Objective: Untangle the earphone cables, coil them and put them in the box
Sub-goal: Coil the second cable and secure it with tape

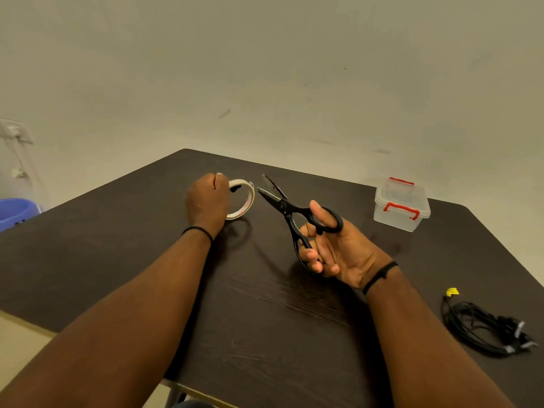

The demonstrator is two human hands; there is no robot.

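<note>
Two hands up over the table (117, 260): my left hand (207, 200) grips a tape roll (243, 198), my right hand (329, 248) holds black scissors (290, 214), blades apart, just right of the roll. Box (401, 205) w/ red clips sits lid-on, far right of it. Earphone cables (485, 328) lie bundled at near-right.

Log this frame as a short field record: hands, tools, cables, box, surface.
left hand: grips the tape roll, held on edge above the table
right hand: holds the scissors, blades open, tips pointing at the tape
cables: black bundle lying on the table at the right, untouched, with a yellow tag
box: clear, red latches, lid on, at the far right
table: dark wood grain
stage: cables not yet in the box
</note>
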